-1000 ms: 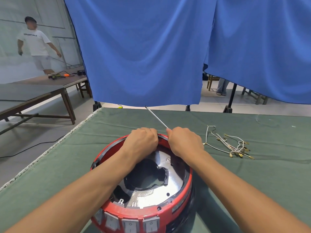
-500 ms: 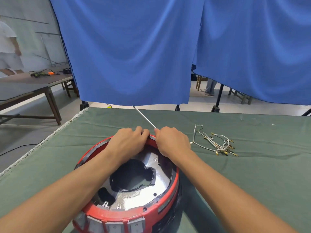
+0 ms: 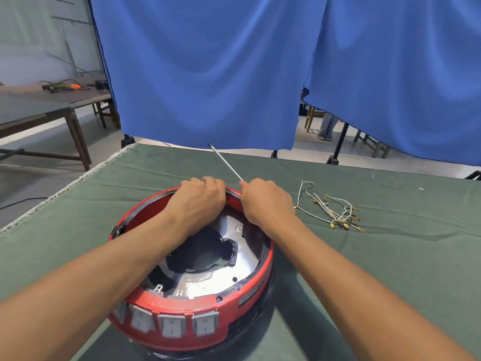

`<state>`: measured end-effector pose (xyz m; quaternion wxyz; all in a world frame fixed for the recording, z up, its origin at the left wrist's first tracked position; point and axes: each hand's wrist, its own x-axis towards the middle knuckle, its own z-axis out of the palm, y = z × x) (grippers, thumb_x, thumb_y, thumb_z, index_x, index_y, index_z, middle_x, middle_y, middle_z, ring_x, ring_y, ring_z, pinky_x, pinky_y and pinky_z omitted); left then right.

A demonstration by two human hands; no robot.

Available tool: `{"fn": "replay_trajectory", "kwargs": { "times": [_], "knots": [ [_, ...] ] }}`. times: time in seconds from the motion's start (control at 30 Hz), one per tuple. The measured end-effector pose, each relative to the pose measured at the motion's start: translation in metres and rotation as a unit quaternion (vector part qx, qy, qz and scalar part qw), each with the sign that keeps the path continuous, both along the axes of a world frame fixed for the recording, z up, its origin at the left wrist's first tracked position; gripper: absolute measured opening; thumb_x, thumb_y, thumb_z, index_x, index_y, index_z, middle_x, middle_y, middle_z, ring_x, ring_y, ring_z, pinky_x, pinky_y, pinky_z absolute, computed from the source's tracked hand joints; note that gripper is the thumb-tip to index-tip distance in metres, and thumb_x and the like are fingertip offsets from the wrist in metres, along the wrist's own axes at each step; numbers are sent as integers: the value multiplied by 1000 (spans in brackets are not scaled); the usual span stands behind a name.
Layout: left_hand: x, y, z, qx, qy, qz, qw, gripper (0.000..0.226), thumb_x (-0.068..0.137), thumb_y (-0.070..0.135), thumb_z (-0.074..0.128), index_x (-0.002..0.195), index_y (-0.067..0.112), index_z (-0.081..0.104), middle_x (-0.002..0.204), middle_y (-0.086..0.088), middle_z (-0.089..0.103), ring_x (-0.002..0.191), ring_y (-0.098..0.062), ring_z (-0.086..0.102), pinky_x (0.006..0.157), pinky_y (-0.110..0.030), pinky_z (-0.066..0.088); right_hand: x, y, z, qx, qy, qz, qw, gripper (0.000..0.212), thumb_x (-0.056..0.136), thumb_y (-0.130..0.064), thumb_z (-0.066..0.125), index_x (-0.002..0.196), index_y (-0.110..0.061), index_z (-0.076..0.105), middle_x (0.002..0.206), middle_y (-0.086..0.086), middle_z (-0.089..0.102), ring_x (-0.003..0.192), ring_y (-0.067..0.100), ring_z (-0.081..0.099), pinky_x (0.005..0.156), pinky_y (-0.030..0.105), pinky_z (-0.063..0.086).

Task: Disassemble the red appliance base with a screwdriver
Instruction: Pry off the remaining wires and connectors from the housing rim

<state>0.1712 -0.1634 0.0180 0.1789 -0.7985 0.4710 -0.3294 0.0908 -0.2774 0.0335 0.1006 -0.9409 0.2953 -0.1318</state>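
The red appliance base [image 3: 229, 303] lies on the green cloth, open side up, with a shiny metal plate [image 3: 216, 280] inside and several grey switches along its near wall. My left hand [image 3: 197, 201] grips the far rim with curled fingers. Beside it, my right hand [image 3: 265, 201] holds the screwdriver [image 3: 226, 162]; the thin metal shaft points up and away to the left, and the handle is hidden inside my fist. A screw head [image 3: 237, 228] shows on the plate just below my right hand.
A bundle of white wires with gold terminals [image 3: 333, 209] lies on the cloth to the right. The green-covered table [image 3: 390, 256] ends at a frayed left edge. Blue curtains [image 3: 208, 74] hang behind. A wooden table [image 3: 39, 105] with tools stands at far left.
The view shifted a little across the frames; both hands keep their places on the far rim, and the screwdriver shaft still points up-left. The person at far left has left the view.
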Motion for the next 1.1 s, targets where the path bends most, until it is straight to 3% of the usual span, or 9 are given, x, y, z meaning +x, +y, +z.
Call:
{"fn": "replay_trajectory", "kwargs": {
  "times": [0.07, 0.17, 0.27, 0.33, 0.57, 0.67, 0.9, 1.03, 1.1],
  "knots": [
    [1, -5, -1, 0, 78, 24, 997, 16, 93, 8, 38, 107, 8, 46, 106, -12, 59, 92, -28, 63, 63, -31, 38, -1, 1, 1, -10, -3, 9, 1000, 41, 103, -34, 27, 108, -11, 60, 106, 12, 64, 89, 34, 58, 68, 33, 32],
    [6, -2, 3, -85, 165, 33, 982, 15, 93, 26, 45, 104, 16, 49, 107, -3, 62, 96, -29, 61, 64, -31, 32, -2, 2, 1, -20, -2, 19, 1000, 40, 103, -31, 27, 110, -11, 60, 106, 12, 65, 92, 34, 60, 67, 33, 32],
    [15, 4, 8, -130, 252, -2, 959, 23, 82, 37, 56, 100, 24, 55, 102, 4, 65, 95, -26, 60, 63, -30, 31, -1, 2, 2, -9, 3, 14, 1000, 43, 103, -33, 25, 107, -10, 61, 104, 12, 65, 78, 31, 51, 67, 33, 32],
    [17, 6, 11, -134, 249, -20, 959, 26, 77, 40, 58, 97, 23, 55, 98, 3, 66, 90, -28, 60, 62, -30, 31, -1, 2, 2, -7, 2, 11, 1000, 44, 103, -34, 24, 105, -10, 61, 103, 13, 65, 75, 29, 46, 66, 33, 32],
    [15, -6, 8, -121, 169, -13, 978, 21, 77, 36, 57, 89, 21, 47, 88, 0, 62, 70, -32, 54, 52, -29, 19, -1, 3, 2, -11, 0, 17, 1000, 44, 103, -34, 25, 108, -9, 61, 104, 14, 65, 83, 35, 56, 66, 34, 32],
    [19, -9, 10, -125, 167, -16, 978, 17, 76, 36, 58, 84, 23, 49, 83, 1, 60, 63, -28, 41, 51, -28, 18, -2, 2, 1, -14, -1, 17, 1000, 43, 103, -34, 25, 107, -10, 61, 102, 13, 65, 75, 31, 48, 65, 34, 32],
    [21, -10, 9, -147, 175, -45, 972, 19, 77, 32, 57, 74, 23, 40, 77, -4, 63, 59, -28, 38, 48, -28, 13, -2, 1, -1, -22, -12, 19, 999, 43, 103, -34, 25, 101, -9, 60, 99, 14, 65, 73, 32, 46, 65, 34, 32],
    [17, -10, 12, -188, 195, -28, 962, 19, 78, 26, 58, 73, 22, 40, 70, -8, 59, 57, -30, 35, 50, -29, 17, -2, 1, -3, -29, -22, 18, 999, 42, 103, -33, 25, 98, -10, 60, 97, 14, 66, 72, 32, 46, 64, 34, 31],
    [20, -7, 15, -274, 238, -20, 932, 19, 78, 20, 58, 73, 21, 40, 65, -9, 50, 60, -35, 40, 55, -30, 24, -3, 1, -2, -36, -24, 21, 999, 38, 103, -30, 28, 99, -10, 60, 95, 13, 66, 69, 32, 44, 63, 34, 32]
  ]
}}
